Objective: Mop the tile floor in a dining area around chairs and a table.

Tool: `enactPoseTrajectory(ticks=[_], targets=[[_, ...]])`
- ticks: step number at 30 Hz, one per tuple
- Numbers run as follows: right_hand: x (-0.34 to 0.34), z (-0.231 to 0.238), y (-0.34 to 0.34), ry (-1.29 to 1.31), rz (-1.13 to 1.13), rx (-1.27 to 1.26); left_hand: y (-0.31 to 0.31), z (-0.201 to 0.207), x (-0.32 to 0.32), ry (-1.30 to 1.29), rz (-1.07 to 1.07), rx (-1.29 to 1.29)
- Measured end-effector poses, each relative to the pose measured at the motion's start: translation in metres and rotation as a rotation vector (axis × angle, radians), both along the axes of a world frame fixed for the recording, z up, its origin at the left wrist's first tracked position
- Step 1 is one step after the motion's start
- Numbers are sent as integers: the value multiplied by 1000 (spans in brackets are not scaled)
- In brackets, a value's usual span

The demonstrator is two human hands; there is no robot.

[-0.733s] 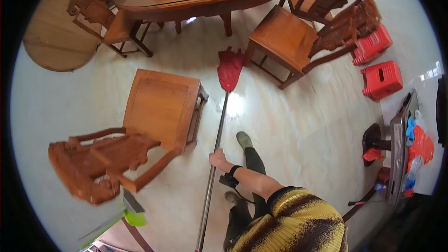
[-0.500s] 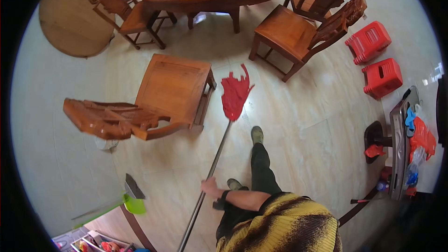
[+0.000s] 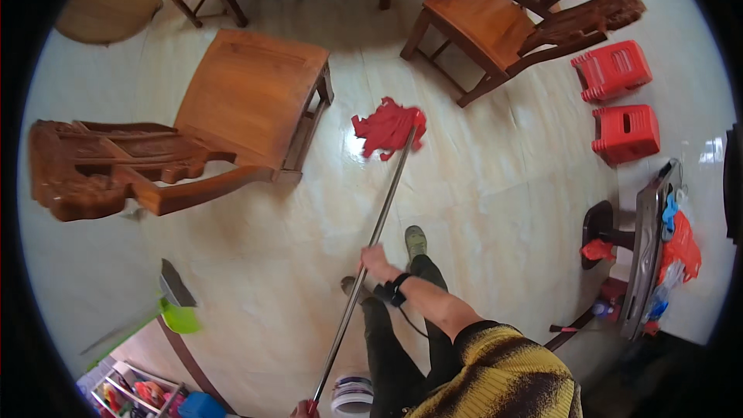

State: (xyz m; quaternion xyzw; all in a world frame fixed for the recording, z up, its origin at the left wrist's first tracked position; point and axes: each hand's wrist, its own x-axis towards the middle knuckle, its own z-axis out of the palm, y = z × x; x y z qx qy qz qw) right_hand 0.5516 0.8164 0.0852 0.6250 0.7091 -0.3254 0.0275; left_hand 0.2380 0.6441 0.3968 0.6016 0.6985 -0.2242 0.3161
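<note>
A mop with a red cloth-strip head (image 3: 387, 128) and a long metal handle lies slantwise ahead of me, its head spread on the floor tiles. My right hand (image 3: 378, 263), with a black band at the wrist, is closed round the middle of the handle. Lower down, at the bottom edge of the picture, my left hand (image 3: 305, 409) is closed at the handle's upper end and only partly in view. Beside my feet stands a white bucket (image 3: 353, 398), cut off by the edge.
To the left of the mop head is a wooden chair (image 3: 251, 101); another wooden chair (image 3: 480, 19) stands far right. Two red plastic stools (image 3: 625, 133) are on the right, above a grey case-like object (image 3: 647, 244) with bags. A green dustpan (image 3: 179, 316) lies left.
The mop head has swung round and fanned out, its handle joint now at the right. My right hand has moved forward and right. My left hand and the bucket have come into view.
</note>
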Motion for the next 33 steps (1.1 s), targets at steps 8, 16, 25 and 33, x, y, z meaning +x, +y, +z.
enactPoseTrajectory(ticks=[8,16,25,33], targets=[[185,-86,121,888,-1301,-288,65,-163,171,-196,143,148],[140,-144,82,892,-1417,38,55,-258,119,-539,394,54],[172,-262,100,205,-1218,178,66,-431,166,-554,178,-196],[261,-336,152,-9,-1138,167,76,-538,274,-527,166,-119]])
